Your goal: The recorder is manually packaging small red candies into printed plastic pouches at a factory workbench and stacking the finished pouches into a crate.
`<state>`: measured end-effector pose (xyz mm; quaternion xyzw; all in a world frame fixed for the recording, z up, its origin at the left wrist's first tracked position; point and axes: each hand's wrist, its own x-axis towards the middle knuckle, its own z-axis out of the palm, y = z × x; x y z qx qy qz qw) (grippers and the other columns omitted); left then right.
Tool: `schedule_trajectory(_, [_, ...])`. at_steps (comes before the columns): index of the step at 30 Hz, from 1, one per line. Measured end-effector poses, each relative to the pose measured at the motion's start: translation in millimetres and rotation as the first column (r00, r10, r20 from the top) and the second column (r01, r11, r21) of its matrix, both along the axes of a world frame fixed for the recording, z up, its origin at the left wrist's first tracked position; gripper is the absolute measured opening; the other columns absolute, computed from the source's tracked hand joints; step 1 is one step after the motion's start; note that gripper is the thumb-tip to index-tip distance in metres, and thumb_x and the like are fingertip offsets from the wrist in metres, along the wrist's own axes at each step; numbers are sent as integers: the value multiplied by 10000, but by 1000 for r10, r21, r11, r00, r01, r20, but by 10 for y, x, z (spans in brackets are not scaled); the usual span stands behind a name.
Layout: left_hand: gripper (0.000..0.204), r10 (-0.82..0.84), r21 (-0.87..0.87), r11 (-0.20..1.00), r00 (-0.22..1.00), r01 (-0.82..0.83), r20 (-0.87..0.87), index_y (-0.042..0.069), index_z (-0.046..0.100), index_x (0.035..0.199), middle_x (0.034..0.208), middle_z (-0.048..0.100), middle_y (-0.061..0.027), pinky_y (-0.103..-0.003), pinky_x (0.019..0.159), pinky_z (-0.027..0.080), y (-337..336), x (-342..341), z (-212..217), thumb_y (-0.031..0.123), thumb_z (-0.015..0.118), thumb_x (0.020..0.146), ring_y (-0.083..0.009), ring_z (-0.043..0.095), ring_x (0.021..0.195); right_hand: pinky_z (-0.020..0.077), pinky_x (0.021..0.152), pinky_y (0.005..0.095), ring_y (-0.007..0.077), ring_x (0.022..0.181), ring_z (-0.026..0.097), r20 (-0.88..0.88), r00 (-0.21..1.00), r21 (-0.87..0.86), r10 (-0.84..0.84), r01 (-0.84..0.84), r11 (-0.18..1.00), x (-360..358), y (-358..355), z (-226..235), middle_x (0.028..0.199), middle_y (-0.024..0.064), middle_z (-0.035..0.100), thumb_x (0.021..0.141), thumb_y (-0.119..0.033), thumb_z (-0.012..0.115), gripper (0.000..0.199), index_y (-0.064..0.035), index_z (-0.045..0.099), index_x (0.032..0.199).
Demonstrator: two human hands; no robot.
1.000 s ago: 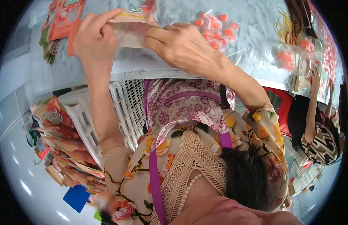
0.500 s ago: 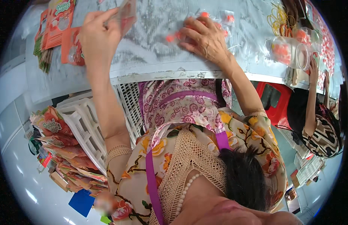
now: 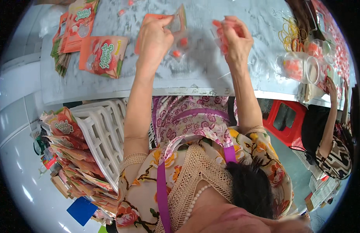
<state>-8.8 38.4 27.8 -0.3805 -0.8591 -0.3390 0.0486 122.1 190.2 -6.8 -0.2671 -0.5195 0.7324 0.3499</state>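
My left hand (image 3: 156,40) is closed on a pink-red pouch (image 3: 180,20), held upright above the table, its clear window showing right of the fingers. Opposite it, my right hand (image 3: 239,40) pinches several small red sweets in clear wrappers (image 3: 222,39). Two more wrapped red sweets (image 3: 177,53) are between the hands, just below the pouch; whether they rest on the table is hard to tell. To the left a printed pouch (image 3: 106,57) lies flat, beside a fanned stack of similar pouches (image 3: 76,33).
Clear jars with red pieces (image 3: 294,66) lie at the right, near yellow rubber bands (image 3: 289,37) and another person's hand (image 3: 330,87). Loose red sweets (image 3: 121,12) sit farther back. Below the table edge are white crates (image 3: 104,143), filled pouches (image 3: 61,126) and a red stool (image 3: 279,126).
My left hand has moved right with the pouch, closer to my right hand. My right hand, earlier spread over wrapped sweets on the table, has lifted with several in its fingers.
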Motion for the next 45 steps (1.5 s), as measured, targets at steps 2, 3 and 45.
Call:
schedule_trajectory(2, [372, -21, -29, 999, 999, 20, -37, 8, 707, 1054, 942, 654, -224, -402, 858, 486, 84, 45, -61, -35, 547, 720, -350, 610, 905, 423, 450, 207, 82, 668, 581, -232, 967, -254, -108, 47, 966, -121, -72, 282, 894, 88, 692, 849, -72, 666, 188, -6, 651, 1025])
schedule_trajectory(3, [369, -47, -63, 997, 997, 43, -65, 4, 707, 1050, 935, 655, -229, -408, 859, 485, 159, 92, -42, -39, 555, 716, -351, 606, 899, 423, 450, 207, 82, 668, 581, -239, 964, -252, -120, 58, 966, -219, -70, 237, 894, 88, 692, 849, -72, 666, 188, -6, 651, 1025])
schedule_trajectory(45, [267, 48, 102, 993, 987, -65, 156, -49, 668, 1077, 931, 630, -251, -428, 810, 481, 395, 281, -9, 94, 525, 902, -374, 613, 924, 516, 668, 371, 293, 704, 638, 168, 978, 657, -127, -16, 753, -399, -314, -1, 857, 169, 659, 874, -202, 582, 233, 19, 648, 900])
